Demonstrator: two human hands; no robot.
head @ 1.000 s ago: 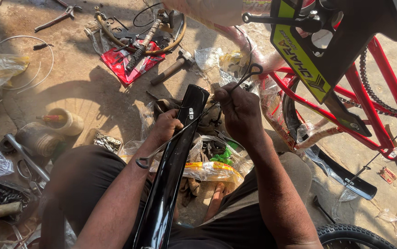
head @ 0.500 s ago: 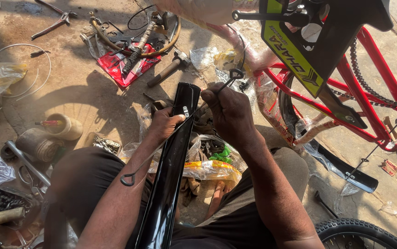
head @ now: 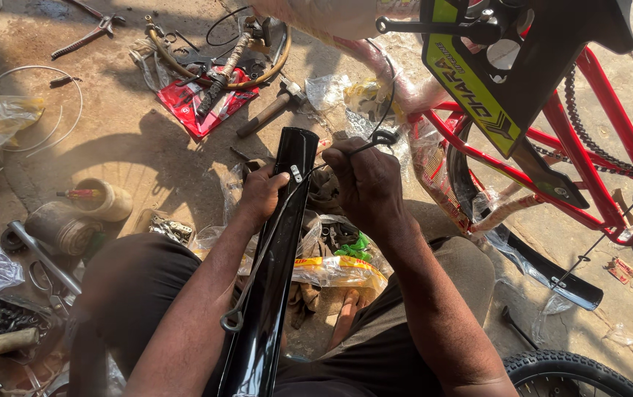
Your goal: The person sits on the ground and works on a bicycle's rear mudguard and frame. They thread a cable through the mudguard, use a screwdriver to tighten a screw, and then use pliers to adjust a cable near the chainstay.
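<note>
A long glossy black bicycle mudguard [head: 276, 257] runs from between my knees up to the middle of the view. My left hand [head: 259, 195] grips its left edge near the upper end. My right hand [head: 364, 180] is closed around a thin black wire stay [head: 382, 138] whose looped end pokes out above my fist. The other looped end of the wire stay [head: 232, 321] hangs beside the mudguard near my left forearm. A small metal bracket sits on the mudguard between my hands.
A red bicycle frame [head: 588, 176] with chain stands at the right, a second black mudguard [head: 544, 268] under it. A hammer [head: 276, 106], red packet [head: 210, 103], pliers [head: 84, 37], tape rolls [head: 62, 228], plastic bags and a tyre [head: 574, 371] litter the concrete floor.
My right hand has pulled the wire stay back toward the mudguard's top, and my left hand slid slightly along the mudguard edge. The view has shifted a little closer.
</note>
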